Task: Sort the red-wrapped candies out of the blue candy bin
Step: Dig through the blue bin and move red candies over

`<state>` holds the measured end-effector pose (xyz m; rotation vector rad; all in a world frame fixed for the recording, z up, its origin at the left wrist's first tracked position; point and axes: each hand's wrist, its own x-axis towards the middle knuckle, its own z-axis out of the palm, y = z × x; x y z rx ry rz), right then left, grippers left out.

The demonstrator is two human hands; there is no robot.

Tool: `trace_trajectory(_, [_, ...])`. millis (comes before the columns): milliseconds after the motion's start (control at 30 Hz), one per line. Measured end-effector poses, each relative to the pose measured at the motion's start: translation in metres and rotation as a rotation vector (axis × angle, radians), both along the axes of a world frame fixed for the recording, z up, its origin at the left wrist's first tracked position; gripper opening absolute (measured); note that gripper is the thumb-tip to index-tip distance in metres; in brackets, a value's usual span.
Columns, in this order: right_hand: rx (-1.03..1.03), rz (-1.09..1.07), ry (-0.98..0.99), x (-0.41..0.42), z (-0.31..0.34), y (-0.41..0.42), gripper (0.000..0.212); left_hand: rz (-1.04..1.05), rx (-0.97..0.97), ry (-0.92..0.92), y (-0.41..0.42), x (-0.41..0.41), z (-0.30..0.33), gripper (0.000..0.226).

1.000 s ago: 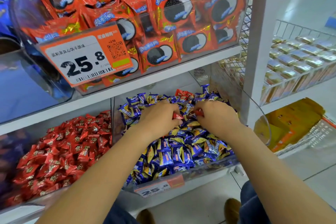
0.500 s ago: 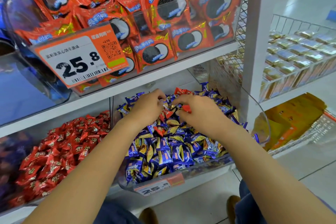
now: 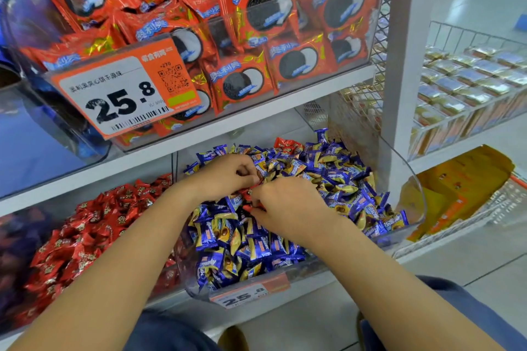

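Observation:
A clear plastic bin [image 3: 415, 202] on the lower shelf is heaped with blue-and-gold wrapped candies [image 3: 336, 179]. Both my hands are in the middle of the heap, close together. My left hand [image 3: 225, 177] has its fingers curled, with red-wrapped candy showing at its fingertips. My right hand [image 3: 288, 205] pinches red-wrapped candies [image 3: 251, 194] between thumb and fingers. Another red candy [image 3: 288, 144] lies alone at the back of the blue heap. How many red candies each hand holds is hidden by the fingers.
To the left, a neighbouring bin holds a pile of red-wrapped candies [image 3: 85, 236]. The shelf above carries a bin of red cookie packs [image 3: 256, 23] with an orange 25.8 price tag [image 3: 125, 94]. A white upright [image 3: 399, 65] stands at the right, wire baskets beyond it.
Both hands have drawn a little toward me and lower in the heap. The right hand has closed in on the left and now pinches red wrappers between them.

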<state>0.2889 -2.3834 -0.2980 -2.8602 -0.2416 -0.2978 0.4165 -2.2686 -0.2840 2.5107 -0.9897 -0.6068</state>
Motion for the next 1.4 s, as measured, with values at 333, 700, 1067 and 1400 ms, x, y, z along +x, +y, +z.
trace_trajectory(333, [0.42,-0.295,0.001,-0.018,0.032,-0.073,0.03,-0.075,0.108,-0.052,0.008,-0.02,0.005,0.054])
trace_trajectory(700, [0.62,-0.525,-0.026,-0.025,0.029,-0.096,0.026,0.037,-0.061,-0.328,-0.005,-0.024,0.006,0.023])
trace_trajectory(1067, [0.43,-0.554,-0.027,-0.022,0.016,-0.094,0.025,0.218,-0.236,-0.284,-0.059,-0.006,0.002,0.022])
trace_trajectory(1400, [0.423,-0.472,-0.052,-0.022,0.013,-0.108,0.023,-0.225,0.333,-0.293,-0.138,0.05,-0.03,0.048])
